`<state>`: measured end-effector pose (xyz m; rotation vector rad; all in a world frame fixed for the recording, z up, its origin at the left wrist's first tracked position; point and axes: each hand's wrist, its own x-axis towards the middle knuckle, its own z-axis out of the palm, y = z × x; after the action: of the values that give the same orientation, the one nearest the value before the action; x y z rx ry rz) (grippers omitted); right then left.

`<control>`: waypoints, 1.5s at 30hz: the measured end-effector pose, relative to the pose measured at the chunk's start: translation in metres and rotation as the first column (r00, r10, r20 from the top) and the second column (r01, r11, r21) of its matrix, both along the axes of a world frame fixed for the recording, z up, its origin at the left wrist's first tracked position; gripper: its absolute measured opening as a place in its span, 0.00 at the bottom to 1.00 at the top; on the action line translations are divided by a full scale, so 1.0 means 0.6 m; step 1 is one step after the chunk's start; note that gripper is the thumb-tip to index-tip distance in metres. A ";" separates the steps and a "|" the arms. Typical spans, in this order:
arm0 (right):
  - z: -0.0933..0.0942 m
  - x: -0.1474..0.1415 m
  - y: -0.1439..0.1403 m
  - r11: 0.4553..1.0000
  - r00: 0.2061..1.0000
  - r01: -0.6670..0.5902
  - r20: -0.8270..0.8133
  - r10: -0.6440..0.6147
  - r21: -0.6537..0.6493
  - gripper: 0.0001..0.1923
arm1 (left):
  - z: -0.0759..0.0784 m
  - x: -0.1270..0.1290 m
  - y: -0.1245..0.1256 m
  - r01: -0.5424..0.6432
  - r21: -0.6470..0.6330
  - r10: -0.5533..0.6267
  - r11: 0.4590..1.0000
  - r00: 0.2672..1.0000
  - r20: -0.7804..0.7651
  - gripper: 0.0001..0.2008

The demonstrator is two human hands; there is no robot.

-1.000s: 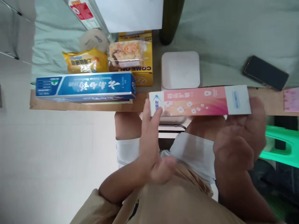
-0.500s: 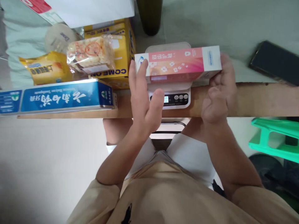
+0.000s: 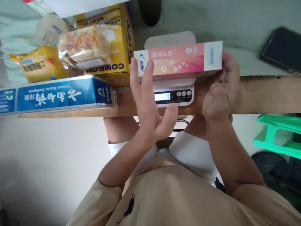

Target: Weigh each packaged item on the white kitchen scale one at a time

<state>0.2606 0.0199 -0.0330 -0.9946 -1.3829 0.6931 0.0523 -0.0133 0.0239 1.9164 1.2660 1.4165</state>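
Observation:
A long pink and white toothpaste box (image 3: 180,60) lies across the white kitchen scale (image 3: 172,94), whose display reads 0. My left hand (image 3: 148,100) has its fingers spread, with the fingertips against the box's left end. My right hand (image 3: 223,84) cups the box's right end. Whether the box rests on the scale's platform or hangs just above it, I cannot tell.
A blue toothpaste box (image 3: 56,97) lies at the left on the wooden table edge (image 3: 263,94). Behind it are a yellow carton (image 3: 117,47), a wrapped snack pack (image 3: 82,47) and a yellow bag (image 3: 35,64). A dark phone (image 3: 282,48) lies far right, a green stool (image 3: 279,136) below.
Both hands carried the pink box from the table's near edge forward onto the scale. The scale's display has come into view and is lit.

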 end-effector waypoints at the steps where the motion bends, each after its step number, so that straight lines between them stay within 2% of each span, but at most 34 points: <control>1: -0.001 -0.001 0.000 1.000 1.000 0.008 -0.007 -0.008 0.015 0.34 | 0.002 0.000 -0.005 0.001 0.023 -0.001 1.000 1.000 -0.005 0.32; 4: 0.001 -0.008 0.000 0.996 0.995 0.077 -0.061 -0.075 0.034 0.26 | 0.000 0.001 -0.020 -0.059 0.030 0.059 0.998 0.998 -0.001 0.31; 7: 0.001 -0.012 -0.001 0.986 0.982 0.168 -0.087 -0.166 0.017 0.21 | -0.013 0.000 -0.026 -0.075 -0.048 0.077 0.996 0.997 0.024 0.29; 10: 0.001 -0.012 0.001 0.993 0.988 0.115 -0.103 -0.114 0.002 0.21 | -0.030 -0.002 -0.021 -0.013 -0.107 0.021 0.994 0.997 0.073 0.30; 14: 0.006 -0.014 0.001 0.997 0.989 0.076 -0.126 -0.079 -0.028 0.24 | -0.040 -0.012 -0.015 -0.013 -0.098 0.023 0.995 0.994 0.109 0.30; 16: 0.011 -0.015 -0.002 0.989 0.985 0.141 -0.092 -0.145 -0.049 0.23 | -0.037 -0.021 -0.020 -0.049 -0.100 0.062 0.994 0.990 0.130 0.27; 18: 0.014 -0.015 -0.008 0.964 0.964 0.260 -0.042 -0.262 -0.053 0.23 | -0.031 -0.035 -0.027 -0.073 -0.139 0.091 0.988 0.987 0.135 0.21; 21: 0.019 -0.014 -0.027 0.934 0.936 0.350 -0.004 -0.351 -0.071 0.26 | -0.023 -0.059 -0.032 -0.093 -0.244 0.121 0.965 0.987 0.103 0.29; 25: 0.033 -0.021 -0.069 0.960 0.974 0.224 0.061 -0.217 -0.167 0.29 | -0.013 -0.085 -0.037 -0.155 -0.320 0.180 0.935 0.983 0.048 0.33; 30: 0.050 -0.026 -0.126 0.975 0.997 0.077 0.027 -0.073 -0.210 0.25 | 0.005 -0.104 -0.068 -0.196 -0.373 0.200 0.907 0.979 -0.029 0.26; 33: 0.045 -0.020 -0.142 0.968 0.996 0.090 0.020 -0.088 -0.236 0.25 | 0.007 -0.115 -0.086 -0.232 -0.390 0.219 0.891 0.973 -0.078 0.24; 36: 0.034 -0.018 -0.138 0.963 0.993 0.119 0.052 -0.110 -0.242 0.24 | 0.000 -0.123 -0.090 -0.234 -0.348 0.212 0.908 0.972 -0.101 0.24; 45: 0.031 -0.033 -0.125 0.972 0.953 0.157 0.286 -0.103 -0.174 0.23 | -0.042 -0.121 -0.062 -0.214 -0.203 0.199 0.955 0.976 -0.091 0.25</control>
<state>0.2410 -0.0550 -0.0145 -1.3678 -1.4927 0.6150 -0.0205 -0.0506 -0.0012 1.7443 1.6216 1.2606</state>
